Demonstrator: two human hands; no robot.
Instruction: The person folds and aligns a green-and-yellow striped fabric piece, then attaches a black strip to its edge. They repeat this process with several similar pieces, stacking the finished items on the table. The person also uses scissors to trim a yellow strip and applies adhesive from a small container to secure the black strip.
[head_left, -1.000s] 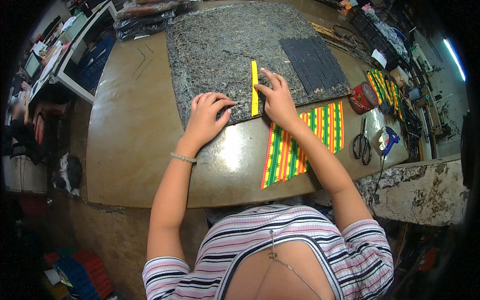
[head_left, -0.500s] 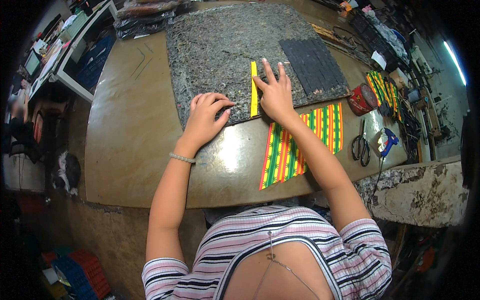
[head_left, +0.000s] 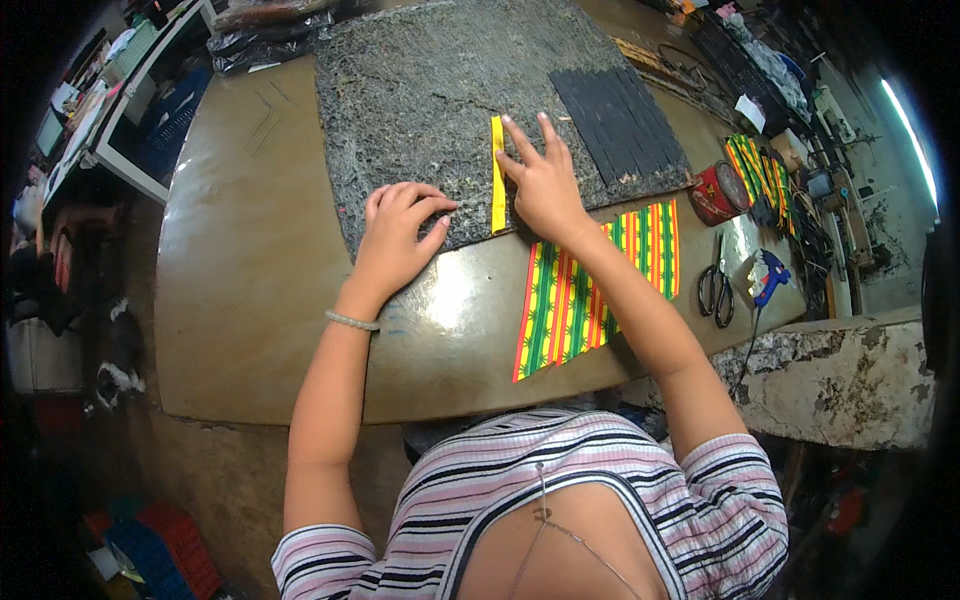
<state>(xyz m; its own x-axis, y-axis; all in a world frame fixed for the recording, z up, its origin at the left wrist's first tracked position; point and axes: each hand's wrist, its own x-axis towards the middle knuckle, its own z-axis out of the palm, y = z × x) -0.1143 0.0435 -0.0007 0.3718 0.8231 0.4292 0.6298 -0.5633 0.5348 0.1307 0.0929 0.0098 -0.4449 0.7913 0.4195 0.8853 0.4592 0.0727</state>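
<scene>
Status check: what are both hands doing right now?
Right hand flat beside yellow strip. Left hand curled on grey mat. Nothing blocking.

Striped short-sleeved top (head_left: 560,480), beaded bracelet (head_left: 351,320), thin necklace (head_left: 560,525).

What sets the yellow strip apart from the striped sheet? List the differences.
The yellow strip is one plain colour; the striped sheet carries green, yellow, orange and red stripes. The yellow strip is narrow and slim; the striped sheet is far wider. The yellow strip lies on the dark speckled mat with the right hand beside it, touching; the striped sheet lies on the brown table, under the right forearm. Both lie flat.
</scene>
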